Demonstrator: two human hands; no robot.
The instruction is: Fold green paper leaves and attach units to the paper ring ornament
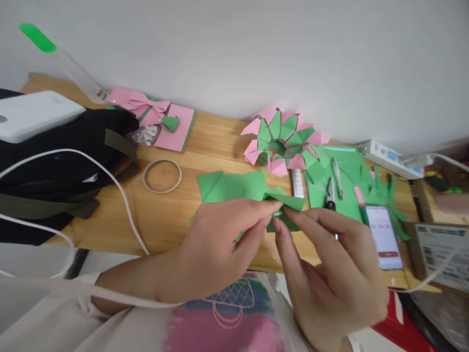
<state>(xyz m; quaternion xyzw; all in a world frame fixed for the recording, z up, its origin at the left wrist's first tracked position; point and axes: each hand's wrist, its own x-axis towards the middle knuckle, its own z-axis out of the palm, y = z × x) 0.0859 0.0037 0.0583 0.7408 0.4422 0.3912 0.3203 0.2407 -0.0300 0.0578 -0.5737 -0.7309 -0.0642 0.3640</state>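
Right up close to the camera, here are two bare hands meeting over the near side of the worktop (157, 225), and between their fingertips is a small folded piece of green paper (291, 200). It sits above the near edge, right of the middle. The left hand (220, 239) has it pinched between thumb and forefinger; the right hand (333, 278) has finger and thumb closed in on the other side, though just where that thumb bears on the paper is hard to tell.

It looks like fine crease work, and it calls for a light touch: left pinch steady as the anchor, layers squared, edges matched before any pressure, then one firm run of a fingertip along the fold. Squeeze too early and the little flaps could buckle or crease crooked.

Just beyond and to the left lie flat green paper sheets (238, 187). Towards the far edge there's a ring of pink and green folded paper points (287, 131), with a white tube (298, 183) beside it. Over to the right, scissors with black handles (330, 195) and a slim clear-handled cutter (337, 179) rest on green paper, and a lit phone (383, 237) lies near the right edge. Off left, a beige tape ring (162, 190) lies flat.
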